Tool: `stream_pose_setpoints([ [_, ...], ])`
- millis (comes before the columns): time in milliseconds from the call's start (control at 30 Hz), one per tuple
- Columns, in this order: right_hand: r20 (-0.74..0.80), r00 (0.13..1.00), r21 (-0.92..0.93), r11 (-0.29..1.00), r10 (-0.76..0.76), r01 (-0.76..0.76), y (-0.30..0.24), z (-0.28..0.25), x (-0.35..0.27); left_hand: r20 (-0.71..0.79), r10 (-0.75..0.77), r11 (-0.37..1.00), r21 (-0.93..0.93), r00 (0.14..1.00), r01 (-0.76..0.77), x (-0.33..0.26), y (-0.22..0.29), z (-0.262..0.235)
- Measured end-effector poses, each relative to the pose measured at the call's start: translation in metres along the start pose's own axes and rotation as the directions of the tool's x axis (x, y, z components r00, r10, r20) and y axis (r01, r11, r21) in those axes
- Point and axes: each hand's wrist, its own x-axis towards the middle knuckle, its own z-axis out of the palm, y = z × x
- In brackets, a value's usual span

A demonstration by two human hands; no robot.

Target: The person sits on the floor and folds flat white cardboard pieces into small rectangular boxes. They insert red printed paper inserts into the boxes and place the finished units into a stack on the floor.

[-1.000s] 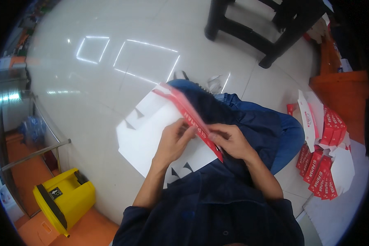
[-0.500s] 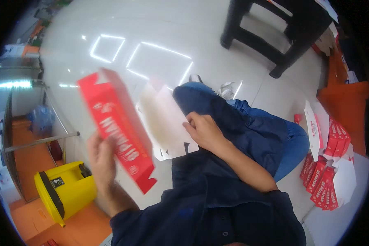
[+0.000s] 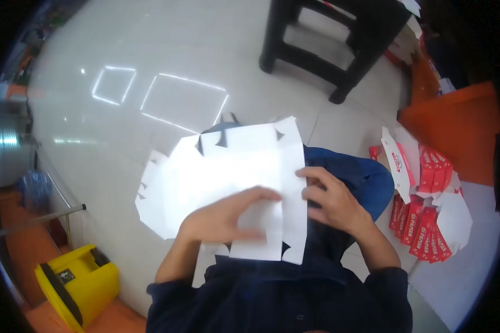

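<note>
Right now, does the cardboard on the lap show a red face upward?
No, the cardboard shows a white face upward, with the right hand at its right edge.

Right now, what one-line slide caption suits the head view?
Left hand over a white notched cardboard sheet, right hand at its right edge, red-and-white cartons piled off to the right.

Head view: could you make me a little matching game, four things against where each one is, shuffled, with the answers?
Things
1. Bin
2. Right hand
3. Stool
4. Boxes

Places in the picture
A. At the top, right of centre
B. At the right edge of the white sheet
C. On the far right, in a red and white pile
D. At the lower left

Right pairs: 1-D, 2-B, 3-A, 4-C
</note>
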Motion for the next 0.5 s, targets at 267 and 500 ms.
stream_pose_setpoints([
  [267,-0.175,0.984,0.168,0.986,0.011,0.019,0.041,0.039,-0.001,-0.142,-0.072,0.607,0.779,0.987,0.157,-0.027,-0.032,0.024],
  [500,-0.067,0.996,0.328,0.944,0.051,-0.026,0.020,0.038,-0.004,-0.309,0.165,0.745,0.661,0.937,0.087,-0.009,-0.016,-0.016],
])
